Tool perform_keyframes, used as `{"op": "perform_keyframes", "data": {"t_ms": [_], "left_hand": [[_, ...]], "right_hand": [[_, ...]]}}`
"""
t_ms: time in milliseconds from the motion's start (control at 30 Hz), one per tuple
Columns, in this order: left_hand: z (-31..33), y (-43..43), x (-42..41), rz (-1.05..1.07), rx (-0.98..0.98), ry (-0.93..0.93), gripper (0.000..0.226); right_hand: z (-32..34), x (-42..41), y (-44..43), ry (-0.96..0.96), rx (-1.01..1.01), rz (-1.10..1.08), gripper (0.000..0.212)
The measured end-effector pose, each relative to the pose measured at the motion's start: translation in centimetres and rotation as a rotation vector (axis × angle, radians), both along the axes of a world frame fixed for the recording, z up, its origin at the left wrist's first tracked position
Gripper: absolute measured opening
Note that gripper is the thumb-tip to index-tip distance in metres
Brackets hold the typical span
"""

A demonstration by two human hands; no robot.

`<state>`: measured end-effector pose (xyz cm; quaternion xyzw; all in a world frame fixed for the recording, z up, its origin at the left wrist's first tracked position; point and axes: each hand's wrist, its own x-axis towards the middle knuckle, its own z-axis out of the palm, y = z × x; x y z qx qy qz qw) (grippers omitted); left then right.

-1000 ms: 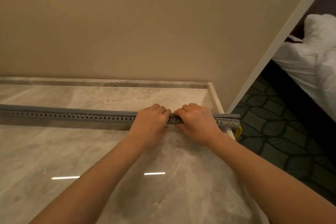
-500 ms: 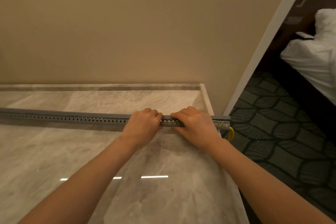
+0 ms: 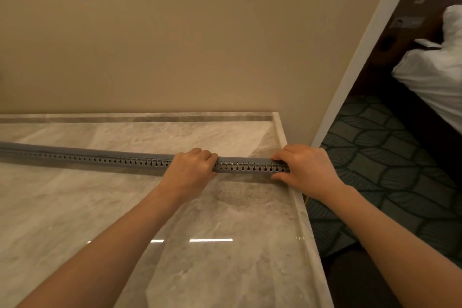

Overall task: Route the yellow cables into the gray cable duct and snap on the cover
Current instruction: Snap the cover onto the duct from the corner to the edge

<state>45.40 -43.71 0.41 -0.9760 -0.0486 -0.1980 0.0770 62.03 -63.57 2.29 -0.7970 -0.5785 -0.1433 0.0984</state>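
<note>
While the gray cable duct [image 3: 112, 160] lies lengthwise across the marble tabletop [image 3: 225, 220], running from the left edge of view to the tabletop's right rim, both hands grasp it near that right end. The left hand [image 3: 190, 170] curls its fingers over the duct's top, knuckles up. The right hand [image 3: 306, 170] grips the very end at the rim, fingers over the top and thumb against the near wall. Between the hands, yellow cables [image 3: 226, 165] show through the wall's slots. The cover [image 3: 245, 159] sits along the top; whether it is fully seated cannot be told. Beyond the rim lie patterned carpet [image 3: 400, 157] and white bedding [image 3: 430, 75].
</note>
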Motion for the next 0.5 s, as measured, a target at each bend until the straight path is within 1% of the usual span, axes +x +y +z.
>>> {"op": "perform_keyframes", "data": {"t_ms": [133, 267, 333, 433, 500], "left_hand": [[-0.4, -0.3, -0.4, -0.004, 0.032, -0.045, 0.033], [-0.5, -0.5, -0.7, -0.006, 0.07, -0.065, 0.02], [-0.2, -0.6, -0.6, 0.0, 0.061, -0.034, 0.024], [1.1, -1.1, 0.2, 0.032, 0.004, 0.049, 0.033], [1.7, -1.7, 1.3, 0.062, -0.117, 0.098, 0.036]], "right_hand": [[-0.4, 0.0, 0.0, -0.05, 0.061, 0.034, 0.034], [-0.9, -0.1, -0.4, -0.07, 0.094, 0.075, 0.031], [-1.1, -0.3, -0.7, -0.091, 0.118, 0.086, 0.03], [-1.6, -0.5, -1.0, -0.133, 0.163, 0.114, 0.029], [-1.9, -0.6, -1.1, -0.164, 0.184, 0.133, 0.029]]}}
